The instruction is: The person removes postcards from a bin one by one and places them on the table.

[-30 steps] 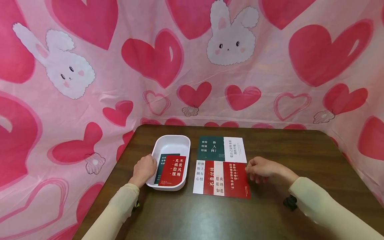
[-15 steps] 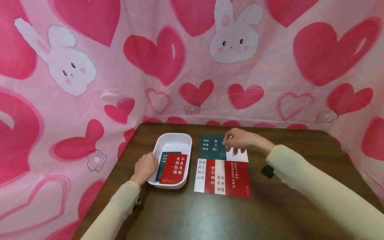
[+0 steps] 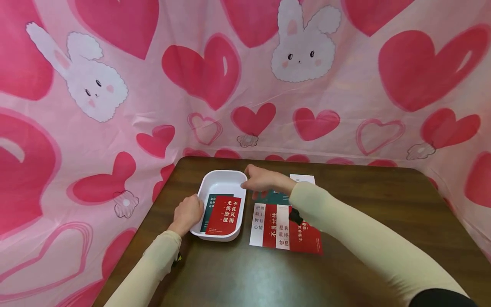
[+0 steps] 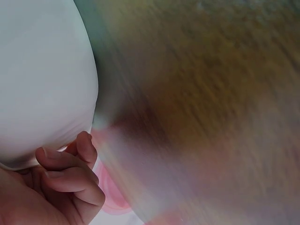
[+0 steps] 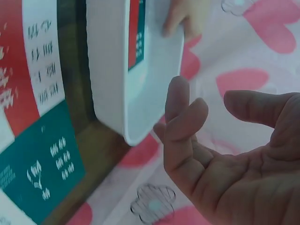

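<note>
A white plastic tray (image 3: 220,178) stands on the table, holding a red card (image 3: 223,219) laid over a dark green card (image 3: 212,207). My left hand (image 3: 189,212) grips its left rim; in the left wrist view, curled fingers (image 4: 77,178) lie against the tray's underside. Above the tray's back right corner hovers my right hand (image 3: 262,179). The right wrist view shows its thumb and fingers apart, with nothing between them. Beneath the right wrist and forearm, a green card (image 3: 279,198) and a white one (image 3: 303,179) are partly hidden.
Several striped white, red and pink cards (image 3: 270,226) lie edge to edge on the brown wooden table (image 3: 215,273), right of the tray. A pink cloth (image 3: 345,89) with hearts and rabbits hangs behind and at both sides.
My right hand has moved left, from the right edge of the cards across them to the tray's back right corner. The left hand stays on the tray; the cards look unmoved.
</note>
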`<state>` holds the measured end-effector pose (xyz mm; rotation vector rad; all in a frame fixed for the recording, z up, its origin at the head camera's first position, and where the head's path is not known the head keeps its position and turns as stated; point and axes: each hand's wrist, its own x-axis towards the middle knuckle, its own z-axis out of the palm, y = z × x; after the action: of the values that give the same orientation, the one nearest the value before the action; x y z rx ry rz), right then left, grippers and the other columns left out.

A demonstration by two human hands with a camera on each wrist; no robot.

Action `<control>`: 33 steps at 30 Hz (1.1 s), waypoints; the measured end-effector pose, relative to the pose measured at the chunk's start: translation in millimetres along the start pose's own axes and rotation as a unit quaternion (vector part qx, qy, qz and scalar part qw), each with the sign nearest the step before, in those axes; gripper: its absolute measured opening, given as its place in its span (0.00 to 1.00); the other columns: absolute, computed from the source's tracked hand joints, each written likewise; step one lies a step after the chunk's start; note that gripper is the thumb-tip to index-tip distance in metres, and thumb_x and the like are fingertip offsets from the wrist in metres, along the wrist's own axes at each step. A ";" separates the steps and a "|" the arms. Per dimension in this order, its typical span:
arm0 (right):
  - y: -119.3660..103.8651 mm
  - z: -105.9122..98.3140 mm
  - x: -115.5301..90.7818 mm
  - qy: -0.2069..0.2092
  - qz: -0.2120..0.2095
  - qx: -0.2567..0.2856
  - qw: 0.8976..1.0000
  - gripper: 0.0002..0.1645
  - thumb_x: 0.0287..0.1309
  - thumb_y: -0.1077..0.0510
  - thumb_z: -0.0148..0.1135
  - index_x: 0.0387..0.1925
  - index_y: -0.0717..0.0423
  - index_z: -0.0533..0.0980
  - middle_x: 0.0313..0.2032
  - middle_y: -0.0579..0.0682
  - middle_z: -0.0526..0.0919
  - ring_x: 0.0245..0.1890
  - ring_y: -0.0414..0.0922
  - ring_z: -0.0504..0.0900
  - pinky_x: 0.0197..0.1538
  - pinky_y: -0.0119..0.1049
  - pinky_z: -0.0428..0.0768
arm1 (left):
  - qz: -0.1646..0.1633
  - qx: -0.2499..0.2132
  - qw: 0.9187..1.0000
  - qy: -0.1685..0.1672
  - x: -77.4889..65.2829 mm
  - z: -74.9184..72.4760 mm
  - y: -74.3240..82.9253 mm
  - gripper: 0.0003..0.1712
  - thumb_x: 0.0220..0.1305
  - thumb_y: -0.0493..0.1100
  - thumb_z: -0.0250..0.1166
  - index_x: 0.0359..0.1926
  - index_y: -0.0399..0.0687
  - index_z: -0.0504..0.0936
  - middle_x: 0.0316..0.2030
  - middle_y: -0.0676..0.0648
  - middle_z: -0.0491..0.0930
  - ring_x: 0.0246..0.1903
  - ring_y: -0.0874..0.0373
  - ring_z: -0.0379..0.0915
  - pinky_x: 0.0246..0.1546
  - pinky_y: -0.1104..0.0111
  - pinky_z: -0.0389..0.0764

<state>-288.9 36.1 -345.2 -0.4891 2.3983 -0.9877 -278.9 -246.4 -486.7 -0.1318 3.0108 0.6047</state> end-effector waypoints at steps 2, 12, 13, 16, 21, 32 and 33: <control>-3.7 7.9 6.4 -0.003 0.003 0.003 1.000 0.36 0.74 0.55 0.62 0.72 0.65 0.59 0.45 0.59 0.81 0.26 0.48 0.86 0.33 0.41 0.85 | 0.000 -0.002 1.000 0.002 1.0 -0.7 0.8 0.16 0.74 0.43 0.60 0.49 0.31 0.78 0.33 0.40 0.80 0.30 0.49 0.79 0.37 0.51 0.87; -13.8 56.5 37.3 0.003 0.059 0.196 0.979 0.54 0.69 0.59 0.64 0.79 0.67 0.39 0.59 0.66 0.69 0.27 0.49 0.85 0.33 0.39 0.86 | -0.005 0.003 1.000 -0.002 2.5 -2.7 0.0 0.16 0.75 0.43 0.59 0.48 0.30 0.78 0.32 0.40 0.79 0.30 0.48 0.79 0.36 0.50 0.86; -14.3 61.2 39.2 -0.003 0.070 0.219 0.973 0.55 0.69 0.59 0.64 0.79 0.67 0.37 0.61 0.67 0.67 0.28 0.49 0.85 0.36 0.40 0.87 | -0.004 0.004 1.000 0.000 2.6 -2.6 -0.3 0.16 0.74 0.43 0.59 0.47 0.30 0.78 0.32 0.40 0.79 0.30 0.48 0.79 0.36 0.50 0.86; -13.1 75.1 44.3 -0.028 0.106 0.276 0.955 0.55 0.69 0.58 0.64 0.78 0.68 0.37 0.64 0.69 0.68 0.29 0.48 0.85 0.46 0.44 0.87 | 0.000 0.006 1.000 0.003 3.2 -2.0 -1.1 0.15 0.74 0.43 0.59 0.46 0.31 0.79 0.30 0.41 0.79 0.30 0.48 0.79 0.35 0.50 0.86; -6.0 97.0 49.3 -0.061 0.149 0.351 0.922 0.51 0.67 0.58 0.66 0.75 0.68 0.43 0.62 0.67 0.70 0.31 0.49 0.87 0.51 0.44 0.86 | 0.000 -0.005 1.000 -0.007 2.8 -0.3 -2.8 0.14 0.74 0.43 0.61 0.47 0.32 0.78 0.29 0.42 0.78 0.28 0.49 0.79 0.35 0.52 0.88; -3.6 111.1 58.8 -0.034 0.181 0.406 0.895 0.45 0.66 0.59 0.68 0.72 0.64 0.50 0.62 0.66 0.72 0.33 0.50 0.87 0.52 0.43 0.85 | -0.004 -0.009 1.000 -0.008 0.2 -1.0 -1.6 0.14 0.74 0.42 0.61 0.47 0.31 0.78 0.28 0.42 0.77 0.27 0.50 0.78 0.33 0.54 0.87; -3.6 111.3 59.3 -0.032 0.181 0.410 0.893 0.44 0.66 0.59 0.67 0.71 0.64 0.51 0.63 0.66 0.72 0.33 0.49 0.87 0.52 0.43 0.85 | -0.005 -0.010 1.000 -0.008 0.0 -1.3 -1.4 0.14 0.74 0.42 0.61 0.47 0.31 0.78 0.29 0.42 0.77 0.27 0.50 0.78 0.33 0.54 0.87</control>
<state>-273.4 -56.8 -429.0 0.2265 1.6827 -1.6126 -278.8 -248.2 -486.0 -0.1412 2.9870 0.6314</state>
